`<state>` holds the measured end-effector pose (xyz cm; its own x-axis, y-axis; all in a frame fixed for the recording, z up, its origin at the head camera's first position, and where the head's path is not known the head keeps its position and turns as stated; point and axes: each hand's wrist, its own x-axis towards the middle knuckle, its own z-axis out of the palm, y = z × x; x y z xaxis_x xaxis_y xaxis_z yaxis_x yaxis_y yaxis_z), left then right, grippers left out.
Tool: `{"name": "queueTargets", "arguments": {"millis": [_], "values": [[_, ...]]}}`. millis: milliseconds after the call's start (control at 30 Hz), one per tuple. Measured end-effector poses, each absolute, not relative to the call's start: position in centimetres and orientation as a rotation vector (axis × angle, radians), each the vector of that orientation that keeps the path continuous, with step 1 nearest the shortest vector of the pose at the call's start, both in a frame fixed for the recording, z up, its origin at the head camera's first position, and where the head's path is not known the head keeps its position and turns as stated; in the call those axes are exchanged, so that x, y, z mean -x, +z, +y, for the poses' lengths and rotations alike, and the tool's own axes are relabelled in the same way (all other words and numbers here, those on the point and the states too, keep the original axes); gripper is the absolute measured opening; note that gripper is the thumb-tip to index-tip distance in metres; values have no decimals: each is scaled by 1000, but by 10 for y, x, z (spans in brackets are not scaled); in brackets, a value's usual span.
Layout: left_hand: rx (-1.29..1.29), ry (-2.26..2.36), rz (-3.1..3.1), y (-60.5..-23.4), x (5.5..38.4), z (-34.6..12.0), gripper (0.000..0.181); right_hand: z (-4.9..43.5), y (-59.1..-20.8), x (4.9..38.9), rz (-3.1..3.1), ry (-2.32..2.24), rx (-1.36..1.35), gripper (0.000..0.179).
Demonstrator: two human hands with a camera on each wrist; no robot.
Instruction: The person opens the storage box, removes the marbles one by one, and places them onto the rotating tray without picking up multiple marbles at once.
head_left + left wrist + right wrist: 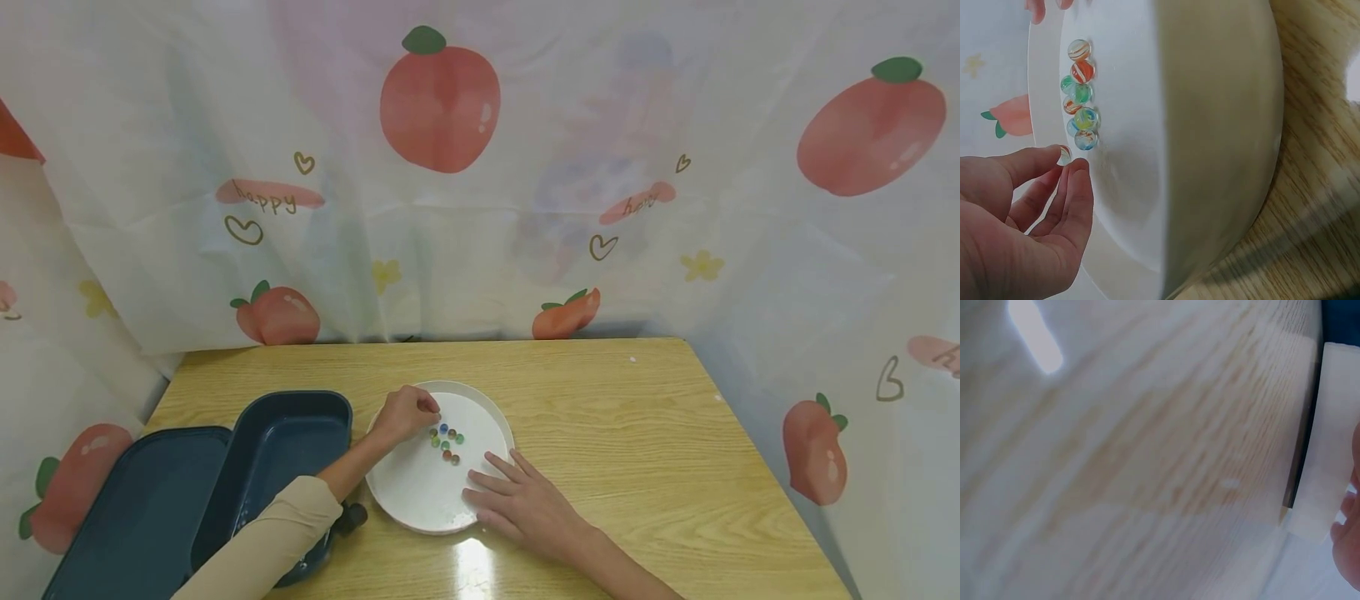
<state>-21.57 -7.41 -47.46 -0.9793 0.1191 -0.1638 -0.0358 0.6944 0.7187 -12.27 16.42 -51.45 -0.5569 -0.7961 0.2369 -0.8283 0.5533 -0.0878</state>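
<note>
A round white tray (412,500) with a raised rim lies on the table. Several glass marbles (446,446) with coloured swirls sit in a cluster on it. Above the tray's far left part, my left hand (407,413) pinches one clear marble (1065,155) with a reddish stripe between thumb and fingertips, just beside the cluster. My right hand (528,504) rests at the tray's right rim, fingers straight and spread, with nothing held. Only a bit of that hand shows at the edge of the right wrist view.
Left of the tray stands a deep dark blue rectangular pan (288,454), partly covered by my left sleeve. A flat dark blue tray or lid (142,508) lies farther left. Printed curtains (480,250) hang behind the wooden table (630,425).
</note>
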Motion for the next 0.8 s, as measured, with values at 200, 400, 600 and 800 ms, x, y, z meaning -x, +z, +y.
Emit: {"name": "queueTargets", "arguments": {"millis": [200,400,600,800], "values": [[-65,1153,2716,-481,217,-74,4,164,-513,122,-2602,296,-1388,35],[-59,1155,2736,-484,217,-75,4,164,-513,123,-2607,291,-1386,35],[-84,1172,2735,-486,216,-75,4,164,-515,123,-2587,294,-1389,35],[-70,1150,2728,-485,216,-72,4,164,-515,123,-2607,309,-1384,35]]}}
